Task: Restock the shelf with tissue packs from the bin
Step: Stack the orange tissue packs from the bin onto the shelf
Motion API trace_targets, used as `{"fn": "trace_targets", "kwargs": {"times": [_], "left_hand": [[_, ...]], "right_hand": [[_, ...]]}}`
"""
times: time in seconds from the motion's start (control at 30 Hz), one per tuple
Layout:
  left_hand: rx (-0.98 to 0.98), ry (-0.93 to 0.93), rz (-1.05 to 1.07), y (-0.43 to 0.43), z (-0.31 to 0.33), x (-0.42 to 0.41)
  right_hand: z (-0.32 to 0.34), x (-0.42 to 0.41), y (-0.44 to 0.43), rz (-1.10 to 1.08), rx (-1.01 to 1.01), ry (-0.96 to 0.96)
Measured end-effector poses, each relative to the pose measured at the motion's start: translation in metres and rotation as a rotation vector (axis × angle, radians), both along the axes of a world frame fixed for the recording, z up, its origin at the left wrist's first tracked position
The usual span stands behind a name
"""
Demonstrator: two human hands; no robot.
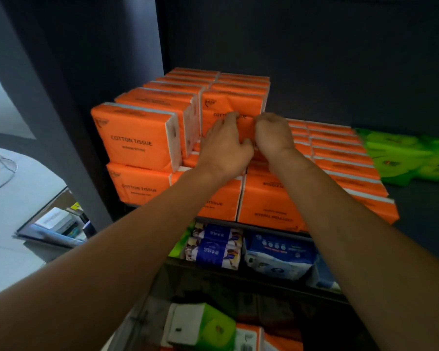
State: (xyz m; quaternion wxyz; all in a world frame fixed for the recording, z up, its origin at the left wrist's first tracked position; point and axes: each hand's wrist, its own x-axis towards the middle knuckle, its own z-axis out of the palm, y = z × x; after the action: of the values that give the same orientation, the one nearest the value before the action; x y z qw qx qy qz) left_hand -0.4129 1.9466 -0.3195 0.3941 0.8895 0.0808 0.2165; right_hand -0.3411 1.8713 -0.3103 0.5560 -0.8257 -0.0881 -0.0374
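Orange tissue packs marked COTTON TISSUE fill the dark shelf (416, 198) in stacked rows. Both my hands are up at the front pack of the upper middle row, an orange tissue pack (232, 103) standing on edge. My left hand (223, 143) grips its front face with curled fingers. My right hand (273, 134) is curled against the pack's right side, thumb pinching near the left hand. The lower part of that pack is hidden behind my hands. At the bottom, the bin (147, 323) holds a green pack (205, 328) and an orange pack (276, 340).
Green packs (403, 155) lie on the shelf's right. A lower shelf holds blue-and-white tissue packs (213, 247) and a blue-white bag (279, 254). A dark upright post (48, 110) bounds the shelf on the left; a glass case (56, 224) stands beyond it.
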Motion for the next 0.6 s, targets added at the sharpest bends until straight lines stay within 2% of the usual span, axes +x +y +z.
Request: {"fn": "trace_targets", "kwargs": {"times": [0.2, 0.33, 0.6], "left_hand": [[-0.029, 0.065, -0.031, -0.002, 0.012, -0.013], [-0.079, 0.11, -0.053, -0.007, 0.021, -0.024], [-0.05, 0.083, -0.117, -0.024, 0.069, -0.056]], "right_hand": [[0.007, -0.01, -0.019, 0.005, 0.106, 0.053], [0.012, -0.025, -0.041, 0.1, 0.16, 0.099], [0.059, -0.069, -0.097, 0.274, 0.112, 0.184]]}}
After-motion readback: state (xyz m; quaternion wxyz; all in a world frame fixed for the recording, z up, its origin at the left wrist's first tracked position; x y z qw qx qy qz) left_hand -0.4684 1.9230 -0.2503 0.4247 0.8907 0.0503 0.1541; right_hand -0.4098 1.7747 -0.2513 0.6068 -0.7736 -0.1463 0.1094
